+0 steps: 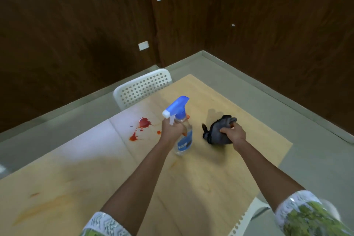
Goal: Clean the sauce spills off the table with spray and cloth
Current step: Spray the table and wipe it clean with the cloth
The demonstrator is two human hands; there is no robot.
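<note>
Dark wood walls corner the pale wooden table in front of me. My left hand grips one spray bottle, upright, nozzle aimed left toward the red sauce spills (three or four blotches). My right hand clutches one dark cloth, bunched on the tabletop. Beyond stands one white perforated chair.

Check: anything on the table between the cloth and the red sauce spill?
Yes. The spray bottle, gripped by the left hand, sits between the cloth in the right hand and the sauce spill. Nothing else visible on the table blocks it.
</note>
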